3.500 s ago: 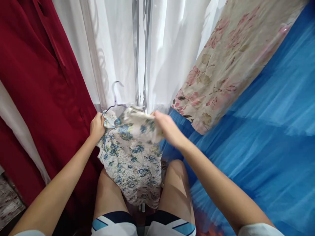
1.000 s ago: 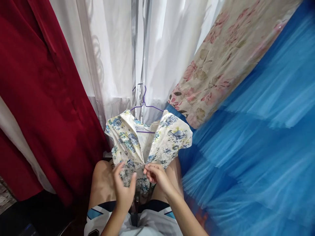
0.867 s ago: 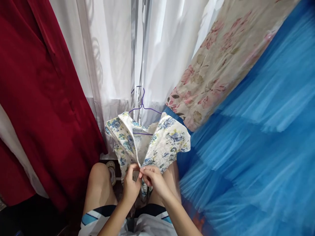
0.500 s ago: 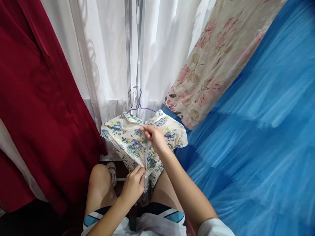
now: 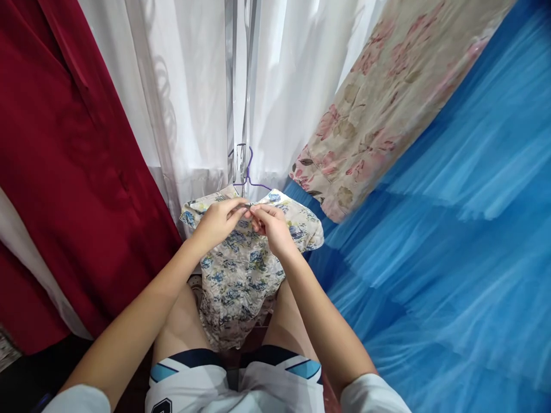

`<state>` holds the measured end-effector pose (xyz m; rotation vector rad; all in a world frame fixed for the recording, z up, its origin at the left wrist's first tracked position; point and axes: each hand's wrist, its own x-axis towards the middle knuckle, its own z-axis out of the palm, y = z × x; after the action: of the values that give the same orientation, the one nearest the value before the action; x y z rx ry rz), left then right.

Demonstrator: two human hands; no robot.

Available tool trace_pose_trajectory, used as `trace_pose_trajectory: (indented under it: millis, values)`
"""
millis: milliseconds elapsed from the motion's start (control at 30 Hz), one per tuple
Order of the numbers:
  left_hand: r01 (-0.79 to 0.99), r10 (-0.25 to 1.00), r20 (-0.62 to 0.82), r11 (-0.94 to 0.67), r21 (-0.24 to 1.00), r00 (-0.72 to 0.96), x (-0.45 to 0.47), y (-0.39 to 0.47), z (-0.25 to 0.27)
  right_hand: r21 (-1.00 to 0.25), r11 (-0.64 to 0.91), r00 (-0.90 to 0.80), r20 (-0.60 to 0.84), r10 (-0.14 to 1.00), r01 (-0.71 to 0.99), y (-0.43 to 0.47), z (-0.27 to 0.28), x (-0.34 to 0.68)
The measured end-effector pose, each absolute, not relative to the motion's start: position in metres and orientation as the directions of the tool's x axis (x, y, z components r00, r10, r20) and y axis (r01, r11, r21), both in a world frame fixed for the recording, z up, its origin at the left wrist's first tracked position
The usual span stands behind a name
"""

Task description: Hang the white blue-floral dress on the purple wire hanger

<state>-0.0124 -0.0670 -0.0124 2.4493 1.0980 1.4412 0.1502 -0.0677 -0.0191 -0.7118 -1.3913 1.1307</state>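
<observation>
A white short-sleeved dress with blue and yellow-green flowers hangs in front of me on a purple hanger. Its lower part hangs between my knees. My left hand pinches the collar edge from the left side. Just beside it, my right hand pinches the same edge at the middle of the neckline. Their fingertips nearly meet, and a small dark bit shows between them, too small to make out. The fingers hide the centre of the neckline.
The hanger hooks onto an upright metal rack before white curtains. A dark red cloth hangs at left. On the right hang a beige pink-flowered garment and a wide blue tulle skirt. A shoe shows partly behind my left knee.
My left hand has moved up from the lower front of the dress to its neckline. The right hand has stayed near the collar and now pinches it. The dress front hangs flatter.
</observation>
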Motion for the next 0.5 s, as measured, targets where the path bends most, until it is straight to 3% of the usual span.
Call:
trace_pose_trajectory:
  millis: [100, 267, 500]
  values:
    - [0.535, 0.583, 0.758, -0.757, 0.376, 0.292, -0.009, -0.053, -0.001, -0.897, 0.419, -0.111, 0.434, 0.894, -0.139, -0.056, -0.029, 0.149]
    - [0.498, 0.529, 0.848, -0.733, 0.463, -0.010, -0.024, -0.052, 0.012, -0.901, 0.431, -0.089, 0.426, 0.900, 0.042, -0.046, -0.062, 0.148]
    - [0.553, 0.618, 0.734, -0.730, 0.401, 0.282, -0.024, -0.061, 0.013, -0.855, 0.513, -0.107, 0.519, 0.848, -0.079, -0.058, -0.046, 0.142]
